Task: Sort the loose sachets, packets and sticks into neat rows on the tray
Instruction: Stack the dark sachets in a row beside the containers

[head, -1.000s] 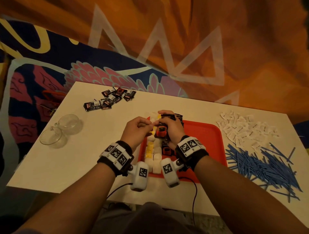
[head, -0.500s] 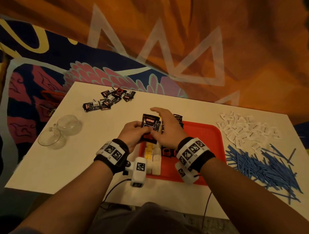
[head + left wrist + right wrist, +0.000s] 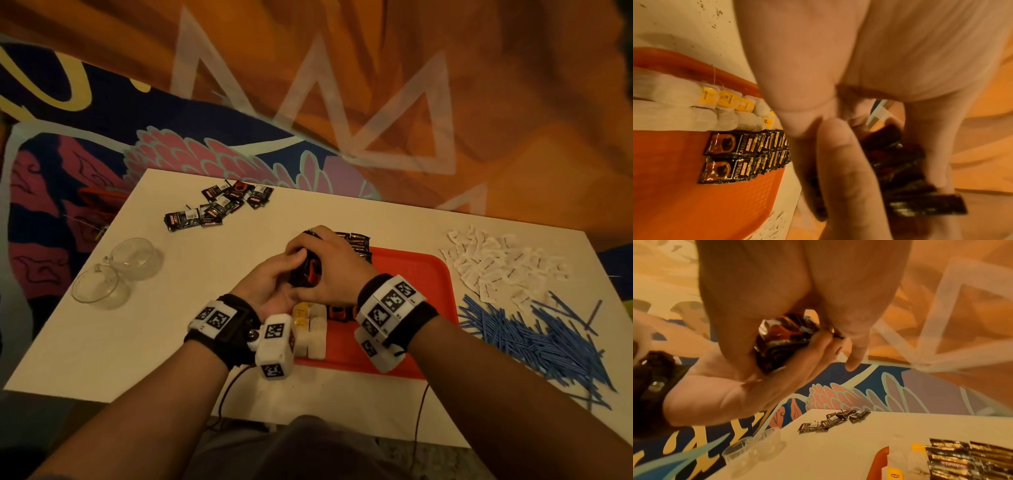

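Since a moment before, both hands had drawn the bundle of dark coffee sachets (image 3: 306,272) together over the red tray (image 3: 411,274), left hand (image 3: 270,291) cupping beneath, right hand (image 3: 329,267) clasping above; the right wrist view showed the bundle (image 3: 785,340) squeezed between them.

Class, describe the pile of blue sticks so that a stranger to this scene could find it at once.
Start at the red tray in the middle of the white table. Look to its right, toward the table's near right corner: the blue sticks lie there in a loose, criss-crossed heap. The white sachets just beyond them are flat pale squares; only the sticks are thin, long and blue.
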